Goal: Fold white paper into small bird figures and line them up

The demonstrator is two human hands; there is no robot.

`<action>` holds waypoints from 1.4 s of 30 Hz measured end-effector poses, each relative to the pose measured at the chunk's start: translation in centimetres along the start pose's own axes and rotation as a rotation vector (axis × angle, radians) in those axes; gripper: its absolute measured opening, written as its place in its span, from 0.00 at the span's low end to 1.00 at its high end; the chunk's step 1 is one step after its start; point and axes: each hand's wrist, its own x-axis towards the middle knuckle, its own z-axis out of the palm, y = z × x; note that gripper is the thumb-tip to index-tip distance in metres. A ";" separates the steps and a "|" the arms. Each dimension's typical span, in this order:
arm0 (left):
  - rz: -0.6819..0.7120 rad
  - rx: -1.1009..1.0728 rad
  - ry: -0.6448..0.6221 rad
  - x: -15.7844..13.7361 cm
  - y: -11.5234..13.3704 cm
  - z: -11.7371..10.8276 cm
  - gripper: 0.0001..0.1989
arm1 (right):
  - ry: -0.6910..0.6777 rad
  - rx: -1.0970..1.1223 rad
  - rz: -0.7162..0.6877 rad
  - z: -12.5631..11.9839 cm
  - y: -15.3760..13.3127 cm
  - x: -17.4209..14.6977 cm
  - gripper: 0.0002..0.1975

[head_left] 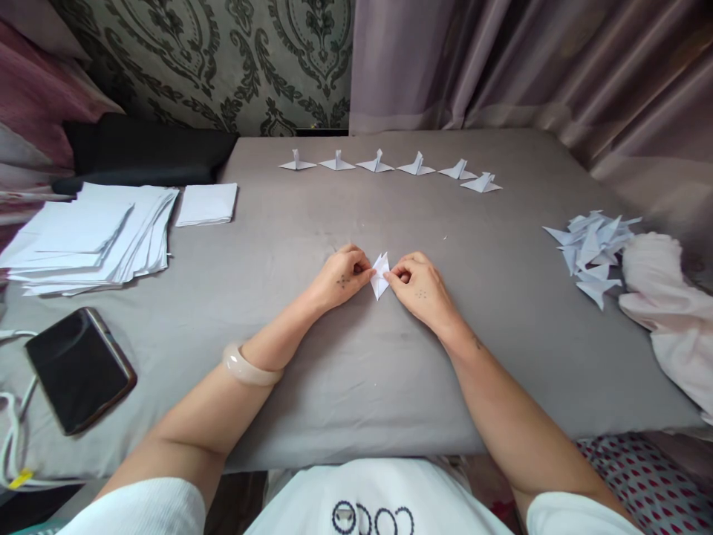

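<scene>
Between my two hands, over the middle of the grey cloth-covered table (356, 371), is a small folded white paper (380, 276), diamond-shaped with a split upper tip. My left hand (346, 276) pinches its left corner between thumb and fingers. On the opposite side, my right hand (420, 286) pinches the right corner the same way. A pale bangle circles my left forearm. Farther back, several folded paper cranes (376, 161) stand in a row with their wings spread.
Paper sheets (111, 238) are stacked at the left, beside a smaller square stack (207, 203). A dark phone (81, 369) and white cable (14, 431) lie front left. Folded paper pieces (593, 241) are heaped at the right, against a pale pink cloth (662, 305).
</scene>
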 end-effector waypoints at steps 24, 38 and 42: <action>0.309 0.612 -0.062 -1.7 0.8 1.1 0.15 | 0.010 -0.032 -0.102 0.0 0.4 -0.2 0.06; 0.230 0.560 -0.049 -2.2 1.3 0.4 0.14 | -0.026 -0.056 -0.116 -0.2 0.5 -0.3 0.09; 0.221 0.429 0.043 -1.9 0.3 0.6 0.14 | -0.022 -0.036 -0.095 -0.2 0.1 -0.4 0.07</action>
